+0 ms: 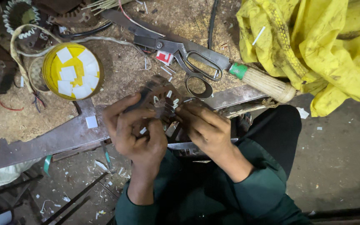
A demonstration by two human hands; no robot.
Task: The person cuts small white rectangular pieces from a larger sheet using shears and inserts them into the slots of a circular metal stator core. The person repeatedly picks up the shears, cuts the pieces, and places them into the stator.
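Both hands closed around a small motor stator core (160, 96) at the workbench edge.

Dark, rusty ring of slotted metal with pale paper strips in the slots, open face tilted up toward the camera. Left hand (136, 133) wrapped on its near-left rim; right hand (205, 127) pinching at its right side, below the scissors (196, 66).

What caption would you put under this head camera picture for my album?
Both hands, left hand and right hand, hold a slotted metal ring near scissors and a yellow tin.
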